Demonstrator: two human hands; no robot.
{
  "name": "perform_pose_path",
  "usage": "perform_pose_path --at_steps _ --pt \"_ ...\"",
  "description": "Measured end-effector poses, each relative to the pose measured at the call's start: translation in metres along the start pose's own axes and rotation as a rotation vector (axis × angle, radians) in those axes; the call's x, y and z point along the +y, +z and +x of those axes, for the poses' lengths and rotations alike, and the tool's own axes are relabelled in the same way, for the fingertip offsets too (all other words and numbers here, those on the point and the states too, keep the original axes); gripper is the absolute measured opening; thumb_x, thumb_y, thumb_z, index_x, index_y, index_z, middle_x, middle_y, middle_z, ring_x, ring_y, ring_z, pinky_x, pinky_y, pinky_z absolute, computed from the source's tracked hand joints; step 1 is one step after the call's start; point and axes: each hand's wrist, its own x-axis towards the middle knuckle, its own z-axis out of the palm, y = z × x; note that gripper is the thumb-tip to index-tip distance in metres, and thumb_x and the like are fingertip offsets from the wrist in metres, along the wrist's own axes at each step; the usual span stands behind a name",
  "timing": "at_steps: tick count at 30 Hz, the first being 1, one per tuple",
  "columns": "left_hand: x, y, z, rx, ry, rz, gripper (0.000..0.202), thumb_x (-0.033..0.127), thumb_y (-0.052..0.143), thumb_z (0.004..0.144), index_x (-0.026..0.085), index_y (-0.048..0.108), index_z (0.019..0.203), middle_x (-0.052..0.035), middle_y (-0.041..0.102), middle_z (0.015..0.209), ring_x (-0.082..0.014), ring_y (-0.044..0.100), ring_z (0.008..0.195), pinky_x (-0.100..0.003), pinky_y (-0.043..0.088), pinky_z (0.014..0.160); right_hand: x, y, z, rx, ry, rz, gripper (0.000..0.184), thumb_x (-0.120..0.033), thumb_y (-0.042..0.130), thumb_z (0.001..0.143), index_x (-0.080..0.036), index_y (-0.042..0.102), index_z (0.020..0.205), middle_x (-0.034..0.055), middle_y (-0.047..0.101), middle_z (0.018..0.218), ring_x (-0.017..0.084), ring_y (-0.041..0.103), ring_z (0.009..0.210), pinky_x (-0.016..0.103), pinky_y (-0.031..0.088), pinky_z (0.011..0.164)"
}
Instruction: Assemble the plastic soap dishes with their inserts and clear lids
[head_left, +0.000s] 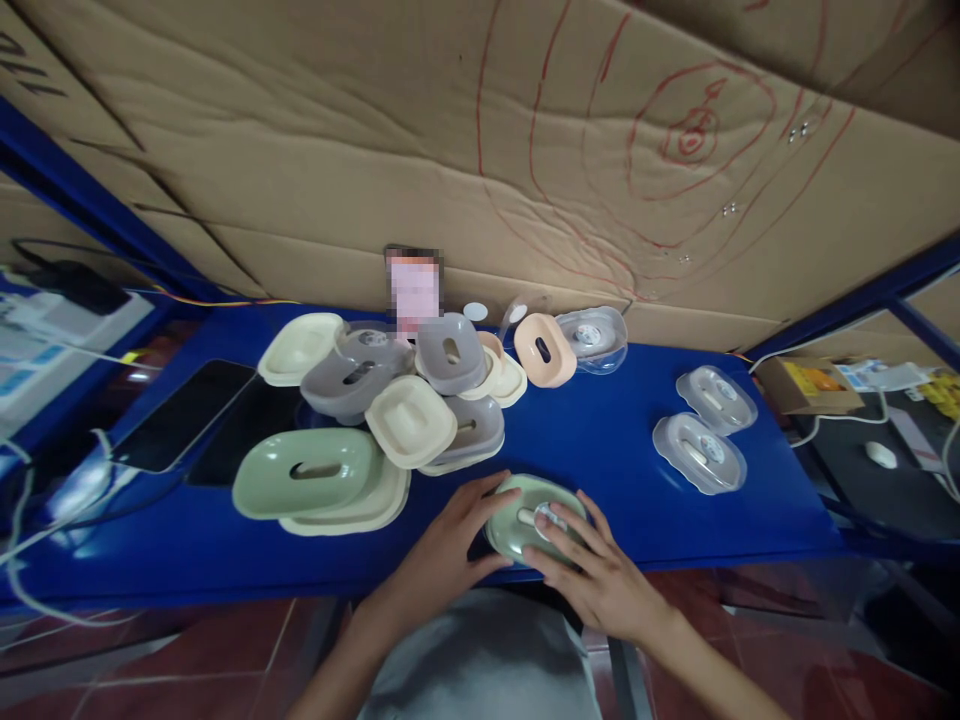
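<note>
A pale green soap dish point(508, 520) with a clear cover lies near the table's front edge, between my hands. Its top bears a round printed label point(551, 514), partly under my right fingers. My left hand point(457, 530) grips the left end, with the thumb at the near side and fingers at the far side. Across the right half of the cover, my right hand point(592, 565) rests with its fingers spread, holding the dish from that side. Left of my hands, a larger green slotted tray point(307, 472) sits on a cream base point(360, 517).
Grey, cream and peach dish parts, including a peach tray point(545, 350), are heaped toward the back. Two clear-covered dishes point(701, 453) stand at the right. A dark phone point(184, 415) lies at the left. Cardboard point(337, 150) walls the back of the blue table point(600, 450).
</note>
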Motion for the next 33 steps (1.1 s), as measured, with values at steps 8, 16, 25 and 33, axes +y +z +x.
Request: perform_pose_path --at_steps 8,16,25,33 --pt "-0.001 0.001 0.000 0.048 0.041 -0.001 0.077 0.016 0.081 0.089 0.039 0.046 0.154 -0.0059 0.046 0.167 -0.0278 0.049 0.153 -0.054 0.048 0.123 0.007 -0.005 0.008 -0.062 -0.048 0.036 0.048 -0.016 0.052 0.106 -0.028 0.058 0.152 0.0031 0.053 0.164 0.027 0.036 0.159 0.065 0.014 0.134" --pt "-0.001 -0.006 0.001 0.049 0.056 -0.018 0.072 0.031 0.082 0.091 0.039 0.048 0.154 -0.0064 0.048 0.166 -0.0277 0.051 0.151 -0.052 0.049 0.122 0.005 0.012 0.002 0.000 0.018 0.036 0.042 -0.024 0.054 0.108 -0.025 0.059 0.150 0.0046 0.056 0.161 0.026 0.030 0.162 0.060 0.014 0.136" --pt "0.016 -0.019 -0.028 0.418 0.199 0.351 0.053 0.021 0.067 0.101 0.032 0.052 0.151 -0.0096 0.053 0.161 -0.0270 0.057 0.144 -0.045 0.056 0.114 0.038 -0.009 -0.007 0.011 0.277 -0.103 0.060 -0.025 0.056 0.107 -0.027 0.040 0.165 0.0097 0.052 0.164 0.033 0.037 0.159 0.063 0.028 0.132" --pt "-0.043 -0.100 -0.091 0.751 -0.034 0.765 0.034 0.025 0.069 0.099 0.024 0.067 0.133 -0.0159 0.066 0.146 -0.0397 0.056 0.144 -0.065 0.038 0.121 0.008 0.006 0.059 0.109 0.301 0.010 0.058 -0.014 0.048 0.106 -0.028 0.043 0.162 0.0091 0.053 0.163 0.030 0.044 0.155 0.058 0.037 0.125"
